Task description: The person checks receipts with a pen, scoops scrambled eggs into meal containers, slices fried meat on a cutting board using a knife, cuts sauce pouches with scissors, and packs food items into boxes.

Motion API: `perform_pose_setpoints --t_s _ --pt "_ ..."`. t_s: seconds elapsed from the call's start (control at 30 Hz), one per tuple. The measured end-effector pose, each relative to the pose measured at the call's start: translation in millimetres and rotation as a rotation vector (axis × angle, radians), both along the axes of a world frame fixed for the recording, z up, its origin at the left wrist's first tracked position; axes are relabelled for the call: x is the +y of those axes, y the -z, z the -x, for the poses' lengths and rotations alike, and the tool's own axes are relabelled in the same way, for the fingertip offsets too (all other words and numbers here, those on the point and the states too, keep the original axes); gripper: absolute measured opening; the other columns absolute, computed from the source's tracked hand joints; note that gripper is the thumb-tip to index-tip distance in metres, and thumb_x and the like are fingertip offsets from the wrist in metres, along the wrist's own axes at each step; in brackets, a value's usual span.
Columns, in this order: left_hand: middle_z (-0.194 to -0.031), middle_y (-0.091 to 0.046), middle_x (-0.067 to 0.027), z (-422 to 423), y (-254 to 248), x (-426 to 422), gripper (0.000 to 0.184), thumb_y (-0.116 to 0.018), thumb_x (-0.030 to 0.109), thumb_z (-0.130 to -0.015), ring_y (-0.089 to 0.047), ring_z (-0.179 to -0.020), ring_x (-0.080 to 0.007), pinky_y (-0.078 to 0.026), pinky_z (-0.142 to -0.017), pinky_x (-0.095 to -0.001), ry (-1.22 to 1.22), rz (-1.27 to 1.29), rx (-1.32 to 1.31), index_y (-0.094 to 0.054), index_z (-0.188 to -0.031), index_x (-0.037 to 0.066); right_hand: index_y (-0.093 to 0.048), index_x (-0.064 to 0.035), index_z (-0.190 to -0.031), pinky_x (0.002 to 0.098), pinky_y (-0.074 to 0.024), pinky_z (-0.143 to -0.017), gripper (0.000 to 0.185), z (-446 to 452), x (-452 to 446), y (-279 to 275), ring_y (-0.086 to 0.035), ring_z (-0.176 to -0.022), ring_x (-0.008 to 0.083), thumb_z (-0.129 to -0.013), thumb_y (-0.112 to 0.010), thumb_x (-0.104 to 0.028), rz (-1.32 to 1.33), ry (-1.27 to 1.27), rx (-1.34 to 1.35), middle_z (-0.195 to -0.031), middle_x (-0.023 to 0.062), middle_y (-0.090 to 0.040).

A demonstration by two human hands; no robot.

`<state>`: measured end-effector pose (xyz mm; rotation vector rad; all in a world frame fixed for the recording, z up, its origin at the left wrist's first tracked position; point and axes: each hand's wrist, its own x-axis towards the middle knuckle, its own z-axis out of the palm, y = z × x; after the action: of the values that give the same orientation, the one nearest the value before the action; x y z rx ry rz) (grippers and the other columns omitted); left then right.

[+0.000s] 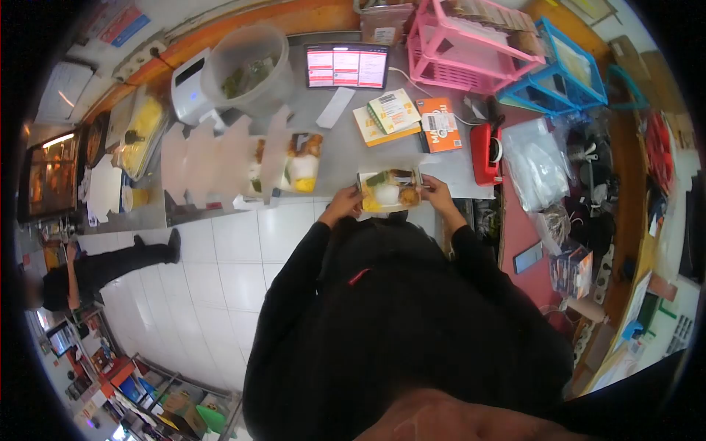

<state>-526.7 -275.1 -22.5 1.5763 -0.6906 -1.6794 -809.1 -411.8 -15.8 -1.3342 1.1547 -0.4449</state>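
My left hand point(343, 205) grips the left edge of an open paper meal box point(370, 206), held at the front edge of the metal counter, close to my body. Closed on its right edge is my right hand point(439, 195). Inside the box are white rice point(384, 194), a brown fried piece point(408, 196), something yellow and something green. To the left on the counter stands a row of open paper boxes point(213, 158) with raised flaps. The nearest filled box point(302, 163) shows rice, brown food and a yellow piece; the flaps hide most contents of the others.
A lit tablet point(347, 66), a translucent bucket point(248, 70) and a white machine point(193, 88) stand behind. Paper pads point(387, 116), an orange box point(440, 125) and a red tape dispenser point(485, 153) lie ahead-right, near pink point(474, 59) and blue racks point(559, 70). A person point(110, 268) is at left.
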Motion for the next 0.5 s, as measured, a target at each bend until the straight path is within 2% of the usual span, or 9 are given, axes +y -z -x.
perform_pose_setpoints --t_s 0.07,0.13,0.17,0.23,0.3,0.37,0.4,0.47,0.5 --pt "-0.072 -0.059 -0.0057 -3.5 21.3 -12.1 0.033 -0.063 0.032 -0.089 -0.061 -0.059 -0.0142 -0.051 -0.054 -0.0271 0.001 0.001 0.051 -0.059 -0.100 0.001 -0.055 -0.0030 -0.123 0.0349 -0.0534 -0.072 0.057 13.6 -2.5 2.6 -0.064 -0.092 0.0214 -0.072 -0.077 -0.011 -0.193 0.066 -0.168 -0.109 0.0153 -0.064" --pt "-0.075 -0.061 -0.0078 -6.5 26.9 -12.0 0.037 -0.065 0.033 -0.086 -0.061 -0.064 -0.0189 -0.052 -0.061 -0.0310 -0.002 0.111 -0.142 -0.060 -0.098 -0.001 -0.055 -0.0001 -0.121 0.0343 -0.0531 -0.073 0.055 21.9 -2.8 10.1 -0.062 -0.096 0.0199 -0.072 -0.079 -0.012 -0.267 0.107 -0.171 -0.114 0.0122 -0.062" --pt "-0.076 -0.062 -0.0088 -5.9 27.2 -13.1 0.039 -0.066 0.034 -0.085 -0.062 -0.067 -0.0213 -0.052 -0.064 -0.0330 -0.008 0.166 -0.237 -0.060 -0.097 -0.002 -0.055 0.0000 -0.119 0.0350 -0.0518 -0.076 0.052 20.1 -0.9 2.4 -0.062 -0.094 0.0215 -0.073 -0.078 -0.011 -0.050 0.163 -0.028 -0.112 0.0129 -0.062" --pt "-0.086 -0.063 -0.0147 0.1 -17.0 -25.3 0.039 -0.066 0.034 -0.085 -0.061 -0.081 -0.0269 -0.049 -0.075 -0.0367 -0.240 0.469 -0.843 -0.062 -0.102 -0.001 -0.056 0.0003 -0.117 0.0364 -0.0493 -0.082 0.046 0.6 7.3 -34.1 -0.063 -0.092 0.0247 -0.077 -0.075 -0.011 0.370 0.265 0.266 -0.107 0.0145 -0.063" --pt "-0.096 -0.065 -0.0205 5.0 -74.2 -37.7 0.041 -0.065 0.033 -0.084 -0.060 -0.095 -0.0325 -0.045 -0.086 -0.0403 -0.485 0.769 -1.444 -0.063 -0.106 -0.001 -0.058 -0.0041 -0.111 0.0386 -0.0448 -0.087 0.036 -25.4 -2.6 -85.0 -0.063 -0.091 0.0264 -0.081 -0.071 -0.020 0.881 0.393 0.240 -0.101 0.0132 -0.065" --pt "-0.106 -0.062 -0.0236 -0.3 -87.5 -48.0 0.047 -0.065 0.035 -0.084 -0.060 -0.100 -0.0335 -0.045 -0.088 -0.0394 -0.281 0.686 -0.960 -0.060 -0.113 -0.003 -0.060 -0.0080 -0.107 0.0404 -0.0411 -0.090 0.033 -32.6 -16.3 -100.0 -0.063 -0.090 0.0279 -0.084 -0.066 -0.031 0.924 0.333 0.252 -0.096 0.0118 -0.066" --pt "-0.111 -0.060 -0.0251 -1.6 -86.5 -49.2 0.051 -0.064 0.036 -0.084 -0.059 -0.102 -0.0339 -0.045 -0.089 -0.0390 -0.184 0.633 -0.716 -0.058 -0.116 -0.004 -0.061 -0.0097 -0.105 0.0413 -0.0396 -0.091 0.034 -32.8 -25.8 -100.5 -0.063 -0.090 0.0285 -0.085 -0.063 -0.037 0.716 0.215 0.269 -0.094 0.0110 -0.067" --pt "-0.120 -0.054 -0.0291 -6.7 -79.6 -46.9 0.061 -0.064 0.036 -0.085 -0.057 -0.107 -0.0375 -0.043 -0.093 -0.0387 -0.020 0.262 -0.395 -0.048 -0.125 -0.007 -0.064 -0.0129 -0.099 0.0432 -0.0383 -0.090 0.046 -30.0 -35.0 -110.1 -0.064 -0.093 0.0267 -0.083 -0.056 -0.055 0.278 0.076 0.293 -0.091 0.0072 -0.069" --pt "-0.123 -0.051 -0.0304 -3.8 -68.1 -44.7 0.064 -0.063 0.034 -0.085 -0.055 -0.109 -0.0386 -0.043 -0.094 -0.0386 0.001 0.181 -0.423 -0.043 -0.129 -0.008 -0.063 -0.0129 -0.102 0.0441 -0.0382 -0.091 0.045 -27.8 -34.8 -95.5 -0.064 -0.094 0.0277 -0.083 -0.057 -0.054 0.259 0.059 0.364 -0.093 0.0079 -0.069"
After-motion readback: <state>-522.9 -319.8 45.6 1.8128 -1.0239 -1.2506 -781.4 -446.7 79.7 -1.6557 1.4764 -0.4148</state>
